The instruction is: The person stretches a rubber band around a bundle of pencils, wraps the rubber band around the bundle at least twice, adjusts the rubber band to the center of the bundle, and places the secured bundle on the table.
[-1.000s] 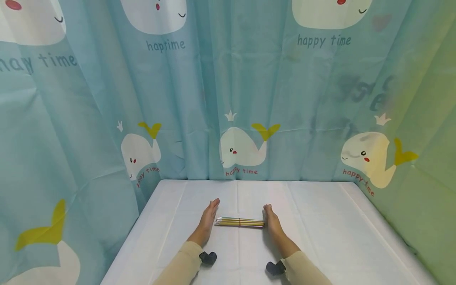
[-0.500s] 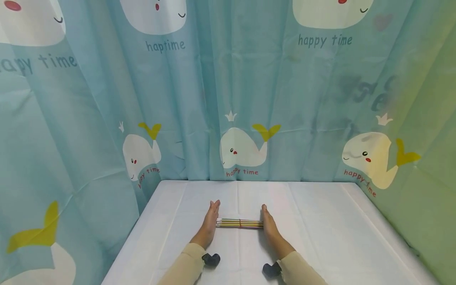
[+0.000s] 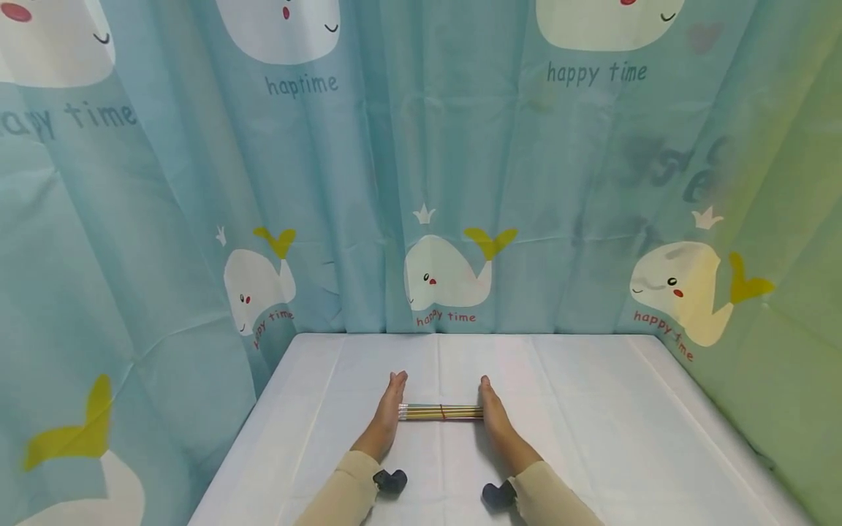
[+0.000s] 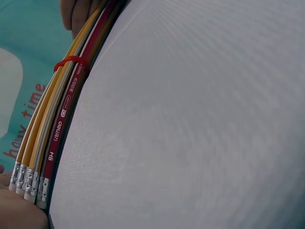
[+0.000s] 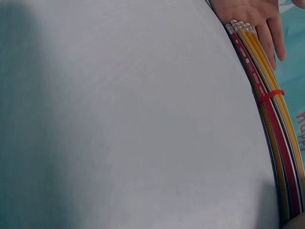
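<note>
A bundle of several pencils (image 3: 439, 413), yellow and red and tied with a red rubber band (image 4: 69, 61), lies crosswise on the white table (image 3: 592, 424). My left hand (image 3: 389, 405) stands on edge with straight fingers, its palm against the eraser ends (image 4: 28, 183). My right hand (image 3: 492, 408) stands the same way against the bundle's other end. The left wrist view shows the bundle (image 4: 62, 114) running away to the right hand's fingers (image 4: 78, 12). In the right wrist view the bundle (image 5: 269, 109) reaches the left hand (image 5: 252, 14).
A blue curtain (image 3: 460, 183) printed with whales hangs behind the table and along both sides. Black wrist cameras (image 3: 389, 480) (image 3: 498, 495) sit by my beige sleeves. White tablecloth spreads out left, right and in front of the bundle.
My hands have come closer together. The right hand pushed the bundle a little left, and the gap between the eraser ends and the left palm has closed.
</note>
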The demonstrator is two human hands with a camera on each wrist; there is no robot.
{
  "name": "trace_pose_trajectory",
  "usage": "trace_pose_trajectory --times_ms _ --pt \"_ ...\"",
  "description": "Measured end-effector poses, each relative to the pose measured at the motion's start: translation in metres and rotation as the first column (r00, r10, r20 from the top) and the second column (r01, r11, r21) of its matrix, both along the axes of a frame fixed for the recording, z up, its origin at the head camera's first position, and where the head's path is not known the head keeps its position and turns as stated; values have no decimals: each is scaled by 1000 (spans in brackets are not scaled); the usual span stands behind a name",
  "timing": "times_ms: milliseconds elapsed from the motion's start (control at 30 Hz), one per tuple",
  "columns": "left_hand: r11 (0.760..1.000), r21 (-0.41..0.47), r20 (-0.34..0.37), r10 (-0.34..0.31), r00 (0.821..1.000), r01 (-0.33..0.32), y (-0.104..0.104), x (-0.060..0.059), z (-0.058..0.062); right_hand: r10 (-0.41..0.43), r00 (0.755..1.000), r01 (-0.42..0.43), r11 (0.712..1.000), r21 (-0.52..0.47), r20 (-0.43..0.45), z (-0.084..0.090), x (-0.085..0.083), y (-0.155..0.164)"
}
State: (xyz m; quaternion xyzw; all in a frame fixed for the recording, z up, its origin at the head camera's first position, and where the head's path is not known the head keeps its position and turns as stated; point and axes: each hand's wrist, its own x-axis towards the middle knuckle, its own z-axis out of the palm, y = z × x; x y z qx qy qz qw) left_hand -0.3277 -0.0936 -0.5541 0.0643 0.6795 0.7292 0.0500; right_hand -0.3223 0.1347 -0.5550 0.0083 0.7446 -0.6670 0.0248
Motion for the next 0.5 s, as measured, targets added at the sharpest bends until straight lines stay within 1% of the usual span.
trace_pose_trajectory --times_ms 100,200,267,333,367,433,500 --pt "1000 -10 -16 -9 1000 8 1 -3 0 -1 1000 1 1000 -20 -22 -1 -1 5" --pt "1000 -18 -9 -8 1000 8 0 -5 1 6 999 -7 999 -41 -44 -3 -1 12" --pt "999 -44 -15 6 1000 -7 -2 -5 0 21 999 -23 999 -45 -45 -4 -1 16" --pt "995 -97 -36 19 999 -23 -6 -5 0 28 998 -32 997 -65 -57 -5 -2 22" --pt "989 -143 -60 26 998 -34 -9 -5 0 22 997 -26 998 -51 -73 -6 -2 25" --pt "972 -230 -107 28 994 -53 -16 -5 0 5 996 -5 1000 0 -91 -7 -2 32" --pt "949 -310 -143 18 990 -62 -24 -4 2 -14 994 21 998 65 -110 -8 -2 41"
